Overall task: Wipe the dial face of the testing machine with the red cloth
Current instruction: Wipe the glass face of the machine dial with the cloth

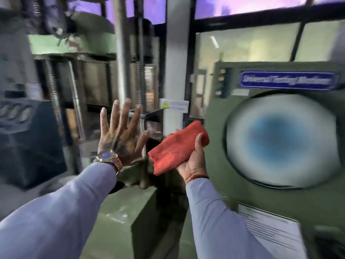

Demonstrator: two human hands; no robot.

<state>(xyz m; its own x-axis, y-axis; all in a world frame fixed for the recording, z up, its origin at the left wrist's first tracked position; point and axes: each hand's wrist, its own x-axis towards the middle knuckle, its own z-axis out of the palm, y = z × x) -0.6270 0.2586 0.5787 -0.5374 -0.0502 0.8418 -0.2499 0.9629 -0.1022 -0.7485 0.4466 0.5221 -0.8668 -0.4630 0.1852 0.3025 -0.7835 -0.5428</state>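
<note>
The green testing machine (216, 116) stands at the right, with a large round dial face (281, 141) that looks blurred, pale with a blue centre. My right hand (194, 161) holds a folded red cloth (177, 146) just left of the dial, apart from it. The cloth lies across my palm with the thumb pressed on top. My left hand (121, 133) is raised at centre left, fingers spread, holding nothing. A gold watch sits on that wrist.
A blue nameplate (287, 80) sits above the dial, and a white printed sheet (270, 230) is stuck below it. A tall load frame with steel columns (121, 53) fills the left. A green base block (130, 217) lies low in the middle. Windows run behind.
</note>
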